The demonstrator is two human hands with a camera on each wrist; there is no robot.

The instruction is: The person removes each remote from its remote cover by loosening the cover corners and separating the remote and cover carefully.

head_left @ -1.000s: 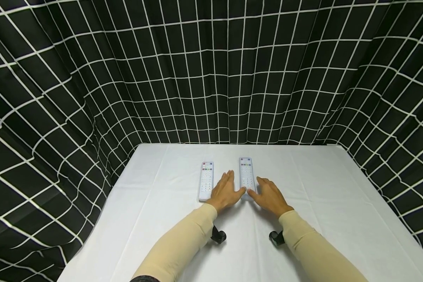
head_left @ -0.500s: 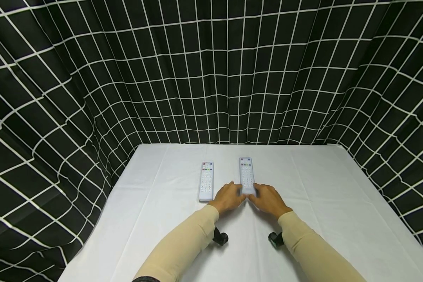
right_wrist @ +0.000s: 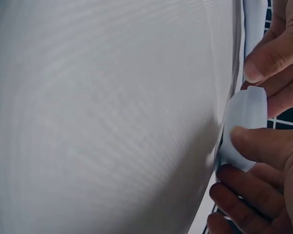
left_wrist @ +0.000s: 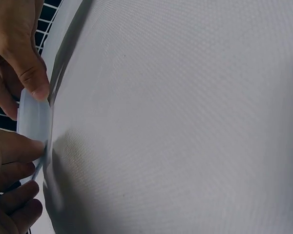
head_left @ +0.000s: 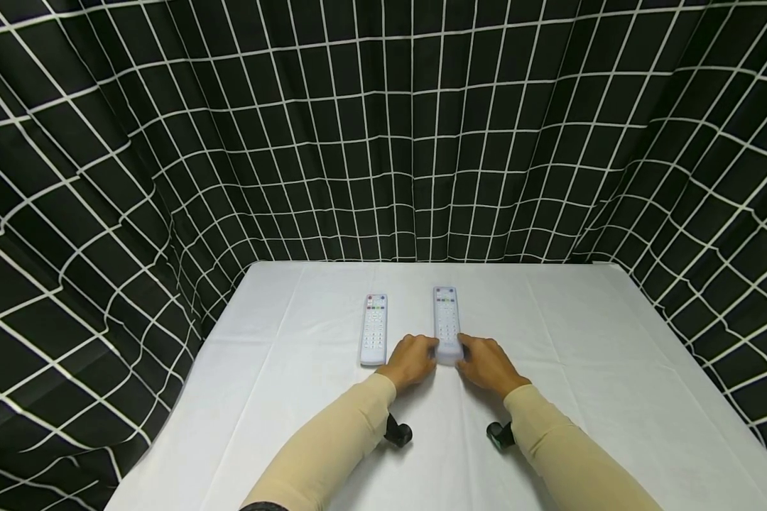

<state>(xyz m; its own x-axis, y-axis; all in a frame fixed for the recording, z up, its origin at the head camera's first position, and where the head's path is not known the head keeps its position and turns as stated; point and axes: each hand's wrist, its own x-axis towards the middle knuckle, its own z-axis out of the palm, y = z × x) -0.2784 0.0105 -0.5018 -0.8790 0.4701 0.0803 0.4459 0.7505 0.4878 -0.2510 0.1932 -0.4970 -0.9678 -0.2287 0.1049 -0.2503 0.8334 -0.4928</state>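
A pale white remote control [head_left: 447, 319] with rows of buttons lies lengthwise on the table, its near end between my two hands. My left hand [head_left: 412, 357] pinches that end from the left, and my right hand [head_left: 488, 363] from the right, fingers curled. In the right wrist view, a thumb [right_wrist: 259, 141] presses on the rounded end of the remote control [right_wrist: 246, 107]. The left wrist view shows the same end [left_wrist: 33, 119] with thumbs on it from both sides. Whether that end is lifted off the cloth I cannot tell. The underside is hidden.
A second, similar remote control [head_left: 373, 330] lies to the left, close to my left hand. White cloth covers the table [head_left: 281, 355]. Black curtains [head_left: 332, 142] with a white grid stand behind the table and along both sides.
Both hands have drawn back slightly toward the remote control's near end. Their fingers went from outstretched to curled, and the thumbs parted from the middle to its sides. The second remote stayed put.
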